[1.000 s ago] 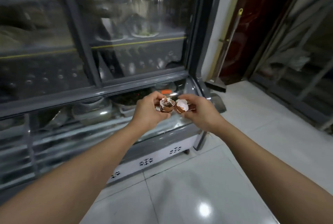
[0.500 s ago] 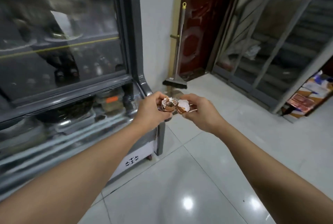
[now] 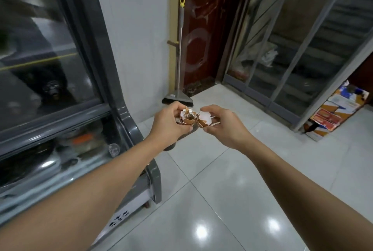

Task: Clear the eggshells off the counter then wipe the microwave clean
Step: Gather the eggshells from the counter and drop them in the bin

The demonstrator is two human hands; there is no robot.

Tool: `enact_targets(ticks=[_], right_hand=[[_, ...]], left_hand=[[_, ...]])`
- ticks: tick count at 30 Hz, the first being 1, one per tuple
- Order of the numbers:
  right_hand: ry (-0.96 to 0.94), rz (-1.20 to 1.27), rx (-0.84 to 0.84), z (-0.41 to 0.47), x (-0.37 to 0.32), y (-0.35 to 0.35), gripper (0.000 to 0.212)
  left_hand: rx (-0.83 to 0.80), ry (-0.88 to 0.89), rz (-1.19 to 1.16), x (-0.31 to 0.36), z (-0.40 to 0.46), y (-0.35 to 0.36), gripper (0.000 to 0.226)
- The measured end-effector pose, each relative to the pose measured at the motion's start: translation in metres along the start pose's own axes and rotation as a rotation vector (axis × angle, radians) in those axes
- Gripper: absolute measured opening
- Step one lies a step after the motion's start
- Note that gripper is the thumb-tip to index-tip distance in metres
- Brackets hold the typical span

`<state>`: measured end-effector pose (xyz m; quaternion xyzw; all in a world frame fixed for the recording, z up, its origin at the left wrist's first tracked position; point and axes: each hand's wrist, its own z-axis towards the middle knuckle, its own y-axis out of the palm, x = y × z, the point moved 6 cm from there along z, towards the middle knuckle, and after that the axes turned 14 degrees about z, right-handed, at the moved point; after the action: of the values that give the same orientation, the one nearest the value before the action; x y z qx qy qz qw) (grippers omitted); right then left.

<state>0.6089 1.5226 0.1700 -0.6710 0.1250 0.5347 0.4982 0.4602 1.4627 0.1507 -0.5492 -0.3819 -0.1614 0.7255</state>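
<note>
**Carry the shells level until you find a bin**

Your left hand (image 3: 169, 124) has its fingers curled around a brown, jagged-edged eggshell half with smaller fragments nested inside (image 3: 187, 117). Your right hand (image 3: 224, 124) pinches a second brown eggshell half with a white inner lining (image 3: 204, 119), plus a loose sliver under the thumb. The two halves are touching or nearly so, held out over the glossy white tiled floor (image 3: 222, 200), clear of any counter.

No bin or microwave is in view, so this looks like the carrying step. Keep each cup's open side up so crumbs stay inside, and grip lightly; squeezing could crack the thin shells and scatter bits. The grey glass-fronted display cabinet (image 3: 129, 127) is just beside your left forearm, so mind its corner. A grey-handled broom (image 3: 178, 69) leans on the wall ahead if pieces fall.
</note>
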Motion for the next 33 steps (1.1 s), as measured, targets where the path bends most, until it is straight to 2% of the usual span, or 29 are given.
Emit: enact_targets(ticks=[11, 22, 33], right_hand=[[0.013, 0.056, -0.057, 0.152, 0.055, -0.037, 0.048], [-0.145, 0.011, -0.305, 0.316, 0.116, -0.070, 0.045], [-0.109, 0.095, -0.543, 0.428, 0.165, -0.027, 0.052]], left_hand=[[0.036, -0.061, 0.011, -0.003, 0.147, 0.031, 0.043], [0.265, -0.253, -0.023, -0.009, 0.272, 0.080, 0.043], [0.392, -0.435, -0.058, -0.076, 0.349, 0.108, 0.042]])
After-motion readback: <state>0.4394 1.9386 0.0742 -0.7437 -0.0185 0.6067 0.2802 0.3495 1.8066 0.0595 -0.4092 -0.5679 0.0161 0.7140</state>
